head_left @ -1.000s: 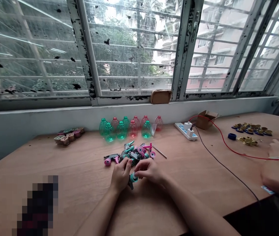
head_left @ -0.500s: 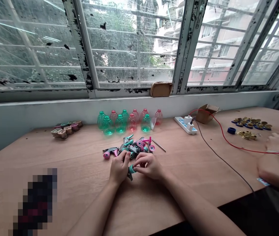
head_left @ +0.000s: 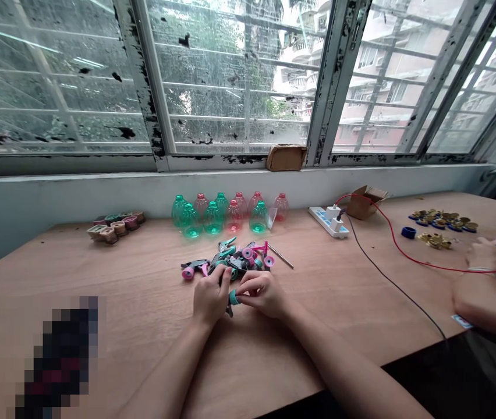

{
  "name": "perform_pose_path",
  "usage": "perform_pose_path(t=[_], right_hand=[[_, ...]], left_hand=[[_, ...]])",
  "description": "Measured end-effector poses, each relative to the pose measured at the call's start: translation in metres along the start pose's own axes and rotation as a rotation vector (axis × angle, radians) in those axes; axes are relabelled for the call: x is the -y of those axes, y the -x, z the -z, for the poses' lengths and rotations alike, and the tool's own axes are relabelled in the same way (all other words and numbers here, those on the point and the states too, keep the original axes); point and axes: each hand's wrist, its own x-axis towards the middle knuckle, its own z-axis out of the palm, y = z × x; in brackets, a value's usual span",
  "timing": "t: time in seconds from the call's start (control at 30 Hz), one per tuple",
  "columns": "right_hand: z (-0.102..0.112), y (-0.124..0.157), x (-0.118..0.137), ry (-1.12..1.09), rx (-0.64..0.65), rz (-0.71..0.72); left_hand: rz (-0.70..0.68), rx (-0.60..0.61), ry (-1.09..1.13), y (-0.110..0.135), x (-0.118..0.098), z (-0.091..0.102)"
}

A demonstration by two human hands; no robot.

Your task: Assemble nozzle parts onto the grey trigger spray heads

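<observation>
My left hand (head_left: 211, 297) is closed around a spray trigger head (head_left: 233, 298) with a teal collar and dark body, most of it hidden by the fingers. Thumb and fingers of my right hand (head_left: 264, 294) pinch at the open end of the teal collar; whether they hold a small part there cannot be made out. Just beyond both hands lies a pile of spray trigger heads (head_left: 241, 259) in pink, teal and dark grey. A thin metal rod (head_left: 281, 256) rests at the pile's right side.
Several green and pink clear bottles (head_left: 213, 218) stand by the wall. Small stacked pieces (head_left: 114, 227) lie left. A power strip (head_left: 329, 222), cables and a cardboard box (head_left: 365, 202) are right. Farther right, a co-worker's hands (head_left: 495, 254) work near gold and blue parts (head_left: 442, 220).
The view has shifted slightly. Both my hands stay at the spray trigger head, with the right fingers still at its teal collar.
</observation>
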Motion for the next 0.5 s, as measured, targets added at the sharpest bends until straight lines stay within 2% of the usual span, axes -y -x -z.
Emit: perform_pose_path(t=[0.3, 0.4, 0.5], right_hand=[[0.005, 0.002, 0.012, -0.023, -0.031, -0.013], [0.005, 0.003, 0.012, -0.068, -0.014, -0.020], [0.004, 0.003, 0.009, -0.051, 0.059, 0.016]], left_hand=[[0.046, -0.028, 0.323, 0.000, -0.002, 0.000], [0.041, -0.030, 0.352, 0.001, -0.002, 0.000], [0.032, -0.019, 0.327, 0.002, -0.001, -0.001]])
